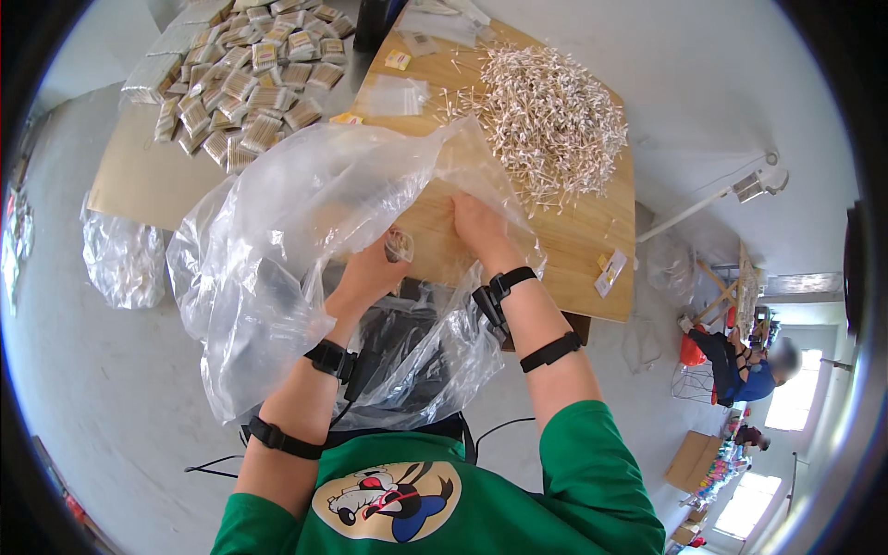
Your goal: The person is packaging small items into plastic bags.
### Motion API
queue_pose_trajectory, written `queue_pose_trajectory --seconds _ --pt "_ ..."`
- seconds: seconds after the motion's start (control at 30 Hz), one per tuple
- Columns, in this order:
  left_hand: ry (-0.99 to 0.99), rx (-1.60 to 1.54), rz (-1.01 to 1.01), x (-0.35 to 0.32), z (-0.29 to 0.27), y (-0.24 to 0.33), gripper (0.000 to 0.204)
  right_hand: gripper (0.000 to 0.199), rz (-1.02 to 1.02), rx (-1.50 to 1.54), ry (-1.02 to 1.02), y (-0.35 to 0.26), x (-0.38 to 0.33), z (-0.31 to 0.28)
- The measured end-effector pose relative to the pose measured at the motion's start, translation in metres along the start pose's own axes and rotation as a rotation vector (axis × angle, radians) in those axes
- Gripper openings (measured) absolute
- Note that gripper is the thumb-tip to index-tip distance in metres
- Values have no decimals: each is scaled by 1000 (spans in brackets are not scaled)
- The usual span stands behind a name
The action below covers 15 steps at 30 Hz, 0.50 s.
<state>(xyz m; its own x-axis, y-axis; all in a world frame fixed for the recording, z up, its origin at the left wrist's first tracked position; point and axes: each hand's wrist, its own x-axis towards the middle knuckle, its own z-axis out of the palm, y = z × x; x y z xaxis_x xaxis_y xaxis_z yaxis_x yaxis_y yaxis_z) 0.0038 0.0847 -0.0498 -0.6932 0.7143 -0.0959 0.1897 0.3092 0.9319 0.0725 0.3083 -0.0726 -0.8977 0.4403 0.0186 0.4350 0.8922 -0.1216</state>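
Note:
A large clear plastic bag (pixel 287 213) billows over the table's near edge and hangs around my forearms. My left hand (pixel 370 273) is closed at the near edge, with a small shiny, clear-looking piece (pixel 400 245) showing at its fingers; whether that is gathered bag film or a small packet I cannot make out. To its right, my right hand (pixel 478 225) reaches low over the wooden table (pixel 573 264) with the bag's film around it. Its fingers curl down and are mostly hidden by the back of the hand.
A big loose heap of cotton swabs (pixel 555 120) covers the table's far right. Many packed swab bundles (pixel 250 83) lie piled on the surface at far left. Flat clear pouches (pixel 393 95) and a small card (pixel 610 271) lie on the wood. Another person (pixel 740 365) sits at far right.

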Motion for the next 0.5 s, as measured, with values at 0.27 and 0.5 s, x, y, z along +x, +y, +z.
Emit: queue_pose_trajectory --seconds 0.27,0.5 --pt "-23 -95 23 -12 -4 3 41 20 22 248 55 -55 -35 -57" --pt "-14 -164 268 -26 4 39 39 13 -327 535 112 -88 -81 -125"
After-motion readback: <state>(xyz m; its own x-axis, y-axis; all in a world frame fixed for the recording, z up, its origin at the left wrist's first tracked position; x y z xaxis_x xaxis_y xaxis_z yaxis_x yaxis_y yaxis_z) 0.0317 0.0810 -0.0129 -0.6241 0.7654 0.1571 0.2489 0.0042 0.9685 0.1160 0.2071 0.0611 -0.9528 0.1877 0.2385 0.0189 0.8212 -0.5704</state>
